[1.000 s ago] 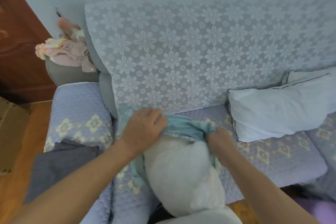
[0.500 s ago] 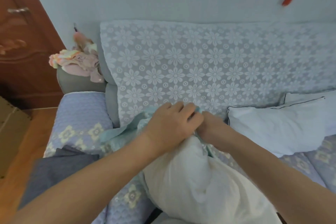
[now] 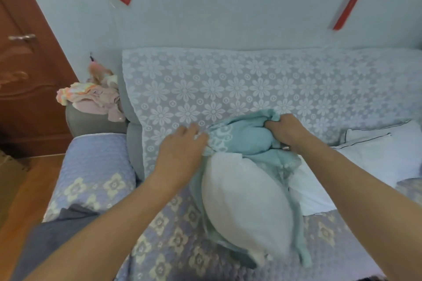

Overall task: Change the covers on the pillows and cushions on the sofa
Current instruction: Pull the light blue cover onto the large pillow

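A bare white pillow lies on the sofa seat in front of me, with a teal cover bunched over its far end. My right hand grips a fistful of that cover at the top right. My left hand lies on the cover's left edge, its fingers curled over the fabric. A second pillow in a pale cover with dark piping rests on the seat to the right.
A white flowered lace throw covers the sofa back. A dark grey cloth lies on the left armrest. Pink clothes are heaped on the sofa's far left corner. A brown door stands left.
The view has tilted up. My right hand moved right and up, pulling the teal cover away from the pillow's end. My left hand dropped to the cover's left edge.
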Available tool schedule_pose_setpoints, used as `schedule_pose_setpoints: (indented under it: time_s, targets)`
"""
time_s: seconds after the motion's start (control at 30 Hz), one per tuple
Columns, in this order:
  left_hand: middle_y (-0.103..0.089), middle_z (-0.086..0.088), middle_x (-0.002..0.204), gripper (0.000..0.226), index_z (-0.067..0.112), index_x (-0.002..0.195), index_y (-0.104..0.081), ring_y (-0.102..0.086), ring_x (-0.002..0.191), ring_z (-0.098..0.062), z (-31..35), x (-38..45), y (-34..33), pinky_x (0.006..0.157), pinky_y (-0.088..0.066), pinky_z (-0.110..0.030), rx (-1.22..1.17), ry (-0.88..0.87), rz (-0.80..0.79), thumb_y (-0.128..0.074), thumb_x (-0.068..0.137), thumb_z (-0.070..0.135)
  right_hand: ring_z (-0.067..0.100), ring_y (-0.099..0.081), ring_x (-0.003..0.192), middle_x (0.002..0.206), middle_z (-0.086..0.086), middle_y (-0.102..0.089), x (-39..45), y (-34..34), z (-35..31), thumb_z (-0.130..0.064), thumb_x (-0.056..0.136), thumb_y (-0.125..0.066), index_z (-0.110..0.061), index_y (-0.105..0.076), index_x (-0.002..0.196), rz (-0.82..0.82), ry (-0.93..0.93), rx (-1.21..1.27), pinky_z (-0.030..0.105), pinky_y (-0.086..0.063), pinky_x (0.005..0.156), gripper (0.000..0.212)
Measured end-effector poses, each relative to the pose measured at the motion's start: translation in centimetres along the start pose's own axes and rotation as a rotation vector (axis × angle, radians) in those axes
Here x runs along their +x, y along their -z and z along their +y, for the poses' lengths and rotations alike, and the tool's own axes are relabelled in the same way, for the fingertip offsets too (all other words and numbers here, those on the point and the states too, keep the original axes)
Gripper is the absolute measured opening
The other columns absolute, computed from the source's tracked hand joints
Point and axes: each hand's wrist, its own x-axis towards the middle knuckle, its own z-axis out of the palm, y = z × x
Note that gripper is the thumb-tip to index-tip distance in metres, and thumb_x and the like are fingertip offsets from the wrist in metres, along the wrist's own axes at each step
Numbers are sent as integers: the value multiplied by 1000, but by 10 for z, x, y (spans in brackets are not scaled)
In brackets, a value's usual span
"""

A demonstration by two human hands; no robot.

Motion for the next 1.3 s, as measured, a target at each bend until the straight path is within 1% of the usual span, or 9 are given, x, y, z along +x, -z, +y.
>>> schedule_pose_setpoints:
  time_s: [0.07, 0.2, 0.47, 0.7, 0.8, 0.93, 1.03, 1.17, 1.3]
  targets:
    - [-50, -6, 81, 31, 11, 87, -54, -42, 50, -25, 5, 8, -10, 42, -20, -26, -77, 173, -29, -75, 65, 4, 21, -57, 69, 82, 17, -67, -15, -6, -10, -21, 91, -59, 3, -68, 89, -125, 62, 30, 29, -43, 60, 26]
    - [-60, 1, 89, 28, 19, 102, -67, -60, 67, -24, 42, 2, -30, 45, -45, -32, -257, -18, -120, -71, 76, 10, 17, -52, 66, 77, 10, -62, -43, -40, -13, -21, 95, -54, 1, -66, 81, -282, 187, -156, 29, -37, 58, 28]
    - [-63, -5, 84, 16, 14, 82, -65, -60, 66, -25, 62, -39, -28, 57, -48, -39, -132, -293, 59, -58, 83, 0, 32, -63, 82, 74, 9, -62, 19, -2, 61, -20, 90, -60, -8, -60, 73, 164, -206, -5, 33, -47, 63, 21]
    - [-59, -8, 80, 26, 10, 75, -60, -49, 65, -25, 56, -9, -3, 50, -40, -38, -266, -445, 111, -40, 87, -3, 17, -68, 109, 117, -3, -71, -17, 2, 33, -27, 88, -74, -26, -62, 123, -143, 122, 546, 38, -53, 98, 37]
    - [-59, -7, 83, 19, 10, 79, -63, -51, 68, -24, 44, -7, 5, 51, -41, -36, -203, -385, 48, -52, 71, -3, 5, -61, 107, 114, -13, -61, -78, 7, 37, -29, 87, -74, -36, -58, 112, -110, 455, 275, 27, -50, 96, 31]
    - [-57, -5, 91, 25, 14, 87, -58, -52, 75, -26, 12, -21, -13, 54, -43, -38, -75, -262, -132, -54, 66, 3, -7, -35, 126, 138, -35, -22, -131, -10, 89, -73, 69, -69, -70, -18, 135, -676, 312, -364, 30, -35, 109, 84]
    - [-56, -7, 102, 30, 14, 102, -62, -53, 86, -27, -5, -35, -20, 66, -43, -38, -1, -208, -184, -53, 74, 8, 7, -45, 127, 141, -24, -17, -140, -44, 123, -73, 65, -54, -82, 22, 121, -483, 329, -414, 26, -40, 97, 95]
    - [-59, -4, 102, 21, 17, 106, -63, -56, 94, -26, -7, -24, -32, 80, -49, -39, 75, -423, -301, -62, 85, 14, 18, -51, 123, 135, -9, -43, -116, -88, 120, -47, 77, -56, -79, -4, 129, -275, 334, -128, 33, -45, 96, 80]
    - [-59, 0, 91, 39, 21, 100, -57, -62, 76, -21, -18, 9, -37, 62, -48, -32, 151, -465, -580, -79, 68, 13, 10, -34, 131, 147, -15, -15, -90, -94, 87, -65, 73, -66, -56, -15, 147, -263, 339, 35, 28, -38, 101, 90]
